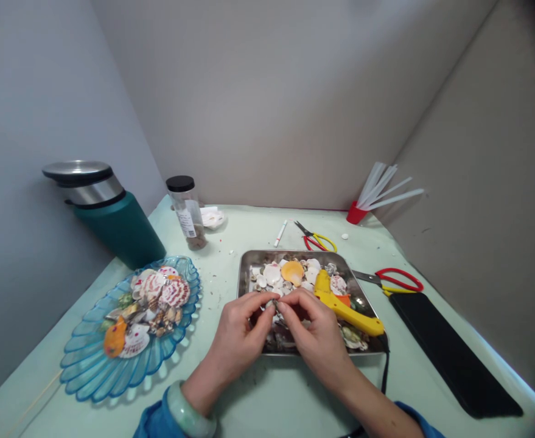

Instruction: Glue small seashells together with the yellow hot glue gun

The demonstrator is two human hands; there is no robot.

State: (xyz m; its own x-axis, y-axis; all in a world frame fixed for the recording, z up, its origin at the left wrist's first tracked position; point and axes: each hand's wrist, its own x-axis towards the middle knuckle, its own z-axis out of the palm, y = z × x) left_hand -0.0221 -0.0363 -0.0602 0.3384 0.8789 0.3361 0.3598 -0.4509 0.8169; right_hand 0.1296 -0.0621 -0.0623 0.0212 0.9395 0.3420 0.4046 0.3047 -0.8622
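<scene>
Over the front of a metal tray (244,267), my left hand (240,328) and my right hand (315,331) meet fingertip to fingertip. Between them they pinch a small dark shell (275,304), mostly covered by the fingers. Seashells fill the tray, among them an orange scallop shell (292,272) and a white shell (272,274). A yellow hot glue gun (347,310) lies across the tray's right side, just beyond my right hand. Part of the tray's contents is hidden under my hands.
At left stands a blue scalloped glass plate (82,365) of shells, with a teal bottle (116,225) behind it. A clear jar (188,213) and scissors (315,237) are farther back. On the right are larger scissors (392,280), a black slab (454,353) and a red cup (356,213) of glue sticks.
</scene>
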